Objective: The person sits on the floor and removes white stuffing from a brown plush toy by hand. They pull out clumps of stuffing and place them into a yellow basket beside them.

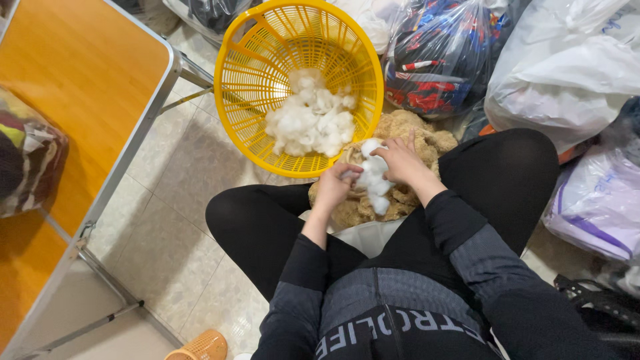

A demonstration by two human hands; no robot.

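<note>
Between the person's knees, on a tan fuzzy plush toy lying in the lap, both hands work at a clump of white stuffing. Left hand has its fingers clenched on the near end of the clump; right hand presses down on it, fingers curled around the fluff. Just beyond, touching the toy, a yellow basket on the tiled floor holds more white stuffing. An orange folding surface stands at the left, plastic bags at the right
</note>
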